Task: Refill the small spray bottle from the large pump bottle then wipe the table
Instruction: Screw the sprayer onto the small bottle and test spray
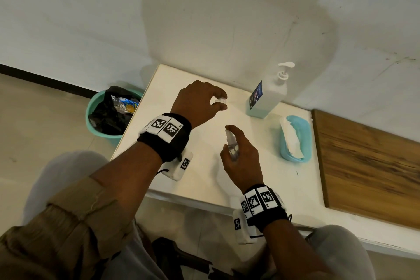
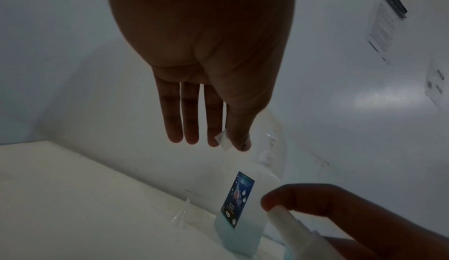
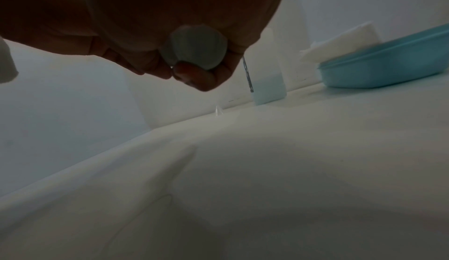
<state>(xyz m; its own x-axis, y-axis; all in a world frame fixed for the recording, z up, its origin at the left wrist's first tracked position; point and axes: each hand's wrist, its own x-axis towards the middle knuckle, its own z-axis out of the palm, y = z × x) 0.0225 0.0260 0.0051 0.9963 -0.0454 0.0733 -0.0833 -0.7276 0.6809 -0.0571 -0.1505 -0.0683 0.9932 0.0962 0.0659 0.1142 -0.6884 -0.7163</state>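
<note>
We see our right hand (image 1: 242, 157) wrapped around the small spray bottle (image 1: 232, 145), lifted above the middle of the white bench (image 1: 204, 179), with the forefinger lying over the white spray head (image 2: 289, 223). From the right wrist view the bottle's round base (image 3: 198, 47) shows under the curled fingers.

Our left hand (image 1: 197, 103) hovers nearer the far edge of the bench, its thumb and forefinger pinching a small clear cap (image 1: 220, 100), while the other fingers (image 2: 173, 114) hang fairly straight.

The large pump bottle (image 1: 269, 95) stands upright at the far edge, against the wall, holding a little pale blue liquid at the bottom. A small clear funnel (image 2: 181, 216) sits mouth down on the bench beside it, toward the far left corner.

Near the right edge lies a blue tray (image 1: 302, 134) with a folded white cloth (image 1: 291, 141) in it. Beyond that edge is a wooden board (image 1: 368, 166). On the floor off the left edge stands a green bin (image 1: 100, 132) lined with a black bag.
</note>
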